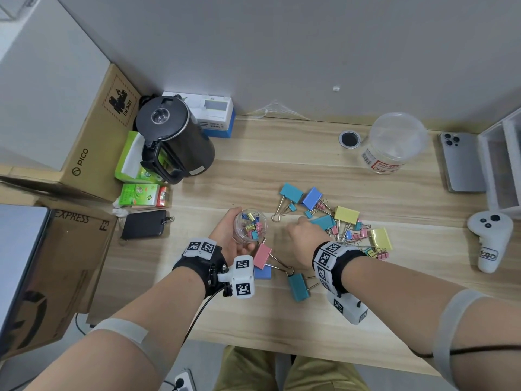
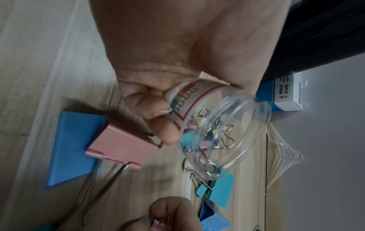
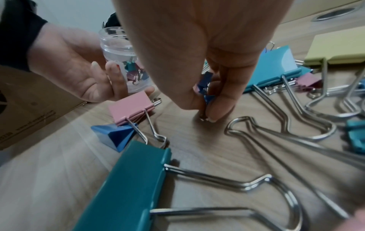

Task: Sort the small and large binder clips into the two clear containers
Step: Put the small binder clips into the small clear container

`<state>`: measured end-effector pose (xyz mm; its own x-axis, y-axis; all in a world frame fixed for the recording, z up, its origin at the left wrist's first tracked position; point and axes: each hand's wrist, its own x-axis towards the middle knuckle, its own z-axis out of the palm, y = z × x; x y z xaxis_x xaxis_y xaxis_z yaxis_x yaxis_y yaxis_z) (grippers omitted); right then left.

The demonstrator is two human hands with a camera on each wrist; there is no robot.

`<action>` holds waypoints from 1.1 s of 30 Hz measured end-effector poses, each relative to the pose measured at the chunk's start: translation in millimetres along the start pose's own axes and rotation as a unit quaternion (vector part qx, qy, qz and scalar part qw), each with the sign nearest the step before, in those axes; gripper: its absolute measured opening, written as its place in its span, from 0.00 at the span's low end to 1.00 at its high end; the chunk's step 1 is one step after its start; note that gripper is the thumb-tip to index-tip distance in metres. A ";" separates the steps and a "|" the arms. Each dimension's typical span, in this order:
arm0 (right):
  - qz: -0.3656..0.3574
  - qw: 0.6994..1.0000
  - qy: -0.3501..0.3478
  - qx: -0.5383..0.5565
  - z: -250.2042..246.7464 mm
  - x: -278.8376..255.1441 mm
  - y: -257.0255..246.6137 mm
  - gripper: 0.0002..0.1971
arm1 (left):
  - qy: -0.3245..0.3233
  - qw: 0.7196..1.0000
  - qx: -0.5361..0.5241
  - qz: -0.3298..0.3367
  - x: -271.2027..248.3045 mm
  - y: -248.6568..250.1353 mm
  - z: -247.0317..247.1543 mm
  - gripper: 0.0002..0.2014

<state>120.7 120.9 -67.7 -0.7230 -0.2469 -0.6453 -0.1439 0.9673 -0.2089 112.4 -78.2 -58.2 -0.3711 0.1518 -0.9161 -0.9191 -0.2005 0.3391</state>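
Fingers of the left hand (image 1: 229,240) curl round a small clear plastic jar (image 1: 250,227) part-filled with small coloured binder clips. The right hand (image 1: 303,234) pinches a small blue binder clip (image 3: 205,87) just above the wooden table (image 1: 282,165), beside scattered large clips (image 1: 346,214).

Small jar (image 1: 250,227) left of the clip pile (image 1: 342,221); large container (image 1: 394,143) behind the pile; phone (image 1: 461,162) right of it.

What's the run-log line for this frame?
left hand: holds small jar | right hand: pinches small blue clip | large jar: empty
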 end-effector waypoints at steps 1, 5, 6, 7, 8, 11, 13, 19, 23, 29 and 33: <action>-0.002 1.000 -0.002 0.003 -1.5 -0.1 0.9 0.16 | -0.001 1.000 0.000 0.003 -0.3 0.1 0.4 0.31; -0.027 0.998 0.030 0.048 -6.4 -2.8 6.2 0.08 | -0.004 1.000 0.006 0.007 -0.7 1.5 2.2 0.31; -0.035 0.996 0.043 0.075 -6.4 -3.6 7.6 0.06 | -0.002 1.000 0.008 0.008 -0.5 1.4 2.5 0.31; -0.042 0.992 0.057 0.108 -6.0 -4.2 8.6 0.04 | 0.001 1.000 0.009 0.008 -0.6 1.2 2.7 0.31; -0.051 0.985 0.074 0.147 -6.7 -5.4 8.9 0.02 | 0.003 1.000 0.010 0.009 -0.6 0.8 2.9 0.31; -0.080 0.954 0.125 0.261 -18.2 -8.1 3.4 0.01 | 0.008 1.000 0.015 0.012 0.4 -0.3 2.4 0.31; -0.085 0.931 0.146 0.324 -32.4 -10.0 -5.5 0.02 | 0.015 1.000 0.015 0.014 2.8 -0.8 2.7 0.31; -0.144 0.922 0.161 0.321 -58.5 -16.4 -42.0 0.03 | 0.045 0.998 0.012 0.035 6.1 1.6 16.3 0.24; -0.185 0.914 0.168 0.321 -48.2 -14.7 -42.7 0.05 | 0.035 0.998 0.023 0.040 6.6 1.2 18.6 0.24; -0.116 0.906 0.208 0.350 -47.3 -6.7 -13.7 0.06 | 0.006 0.999 0.015 0.033 4.1 0.3 8.2 0.27; -0.029 0.962 0.197 0.187 -45.0 11.6 23.1 0.11 | -0.014 1.000 0.007 0.008 -0.5 2.8 5.7 0.27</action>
<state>78.5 143.1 -46.9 -0.9318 -0.1878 -0.3107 0.0077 0.8453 -0.5342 109.3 -73.3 -55.6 -0.3892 0.1752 -0.9043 -0.9147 -0.1892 0.3571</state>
